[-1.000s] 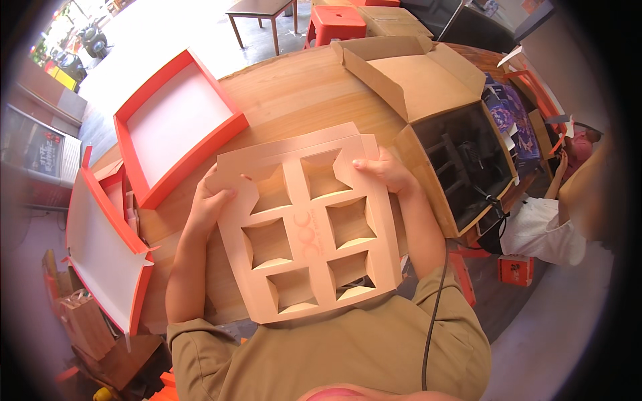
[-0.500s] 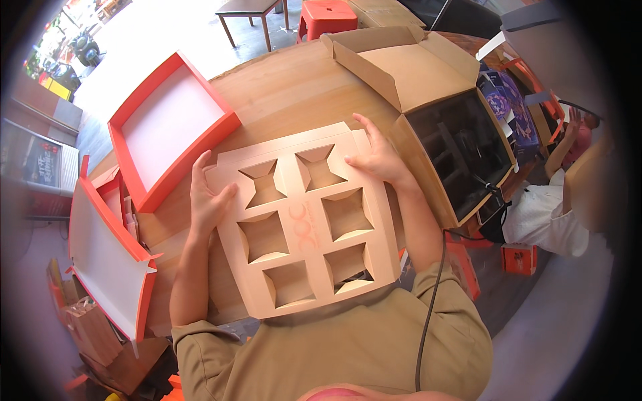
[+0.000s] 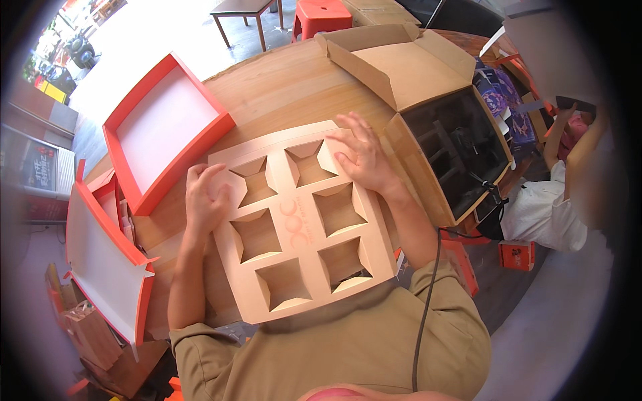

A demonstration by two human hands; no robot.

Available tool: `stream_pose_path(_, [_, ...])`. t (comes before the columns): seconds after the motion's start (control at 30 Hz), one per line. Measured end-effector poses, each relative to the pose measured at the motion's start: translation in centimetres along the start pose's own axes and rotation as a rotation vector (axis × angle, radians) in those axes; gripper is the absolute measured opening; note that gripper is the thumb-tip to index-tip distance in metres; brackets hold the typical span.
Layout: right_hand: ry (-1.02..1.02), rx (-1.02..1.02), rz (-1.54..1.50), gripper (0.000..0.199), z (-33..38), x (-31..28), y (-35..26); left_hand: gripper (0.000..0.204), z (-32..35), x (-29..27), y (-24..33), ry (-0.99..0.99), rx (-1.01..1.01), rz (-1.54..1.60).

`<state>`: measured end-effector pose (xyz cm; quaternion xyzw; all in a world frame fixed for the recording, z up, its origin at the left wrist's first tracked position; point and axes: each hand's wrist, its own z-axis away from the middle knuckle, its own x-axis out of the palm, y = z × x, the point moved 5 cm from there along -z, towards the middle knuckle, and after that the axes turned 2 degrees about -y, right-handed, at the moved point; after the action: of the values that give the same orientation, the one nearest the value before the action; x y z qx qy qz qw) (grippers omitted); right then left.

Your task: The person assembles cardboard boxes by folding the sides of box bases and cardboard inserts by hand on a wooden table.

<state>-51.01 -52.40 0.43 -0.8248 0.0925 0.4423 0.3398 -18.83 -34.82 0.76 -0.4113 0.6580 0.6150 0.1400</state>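
Observation:
A peach-coloured cardboard box insert (image 3: 294, 200) with several square cut-outs and folded flaps lies tilted in front of my chest, its near edge against my shirt. My left hand (image 3: 206, 200) grips its upper left edge, fingers bent over the card beside a cut-out. At the upper right corner, my right hand (image 3: 364, 155) holds the card with bent fingers on its face and thumb near a flap. Left of the insert lies an open red box tray (image 3: 224, 123) with a white inside. Wood shows through the cut-outs.
A brown carton (image 3: 428, 170) with raised flaps stands to the right, dark items inside. Another red-and-white folded box part (image 3: 107, 244) lies at left. A black cable (image 3: 428, 314) runs past my right arm. At far right is another person (image 3: 545, 214); a red stool (image 3: 321, 17) stands behind the table.
My right hand's fingers have moved from the corner's outer edge onto the insert's face. My left fingers have curled over the left edge. The insert has shifted slightly left.

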Motion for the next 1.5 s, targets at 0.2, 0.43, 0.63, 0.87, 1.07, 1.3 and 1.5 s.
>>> stream_pose_path(0.2, [-0.243,-0.14,-0.286,0.042,0.2,1.5,0.3,0.038,0.4,0.5,0.0,-0.049,0.044,-0.204])
stream_pose_path(0.43, [-0.279,-0.151,-0.15,0.089,0.1,0.7,-1.7,0.092,1.5,0.6,2.5,-0.158,0.095,-0.484])
stream_pose_path(0.63, [-0.326,-0.13,-0.093,0.104,-0.1,1.3,-2.1,0.104,1.7,1.0,2.8,-0.253,0.106,-0.594])
stream_pose_path(0.87, [-0.333,-0.188,-0.021,0.11,1.7,4.1,0.2,0.076,2.5,3.9,2.4,-0.413,0.365,-0.48])
stream_pose_path(1.07, [-0.451,-0.099,0.021,0.118,1.7,4.4,-0.4,0.088,2.9,5.0,2.1,-0.455,0.333,-0.444])
stream_pose_path(1.3, [-0.476,-0.083,0.009,0.114,1.7,4.2,-0.7,0.098,2.8,4.7,3.5,-0.497,0.299,-0.483])
stream_pose_path(1.5, [-0.428,-0.109,0.065,0.103,1.7,5.4,-0.2,0.097,2.9,4.7,3.0,-0.469,0.259,-0.527])
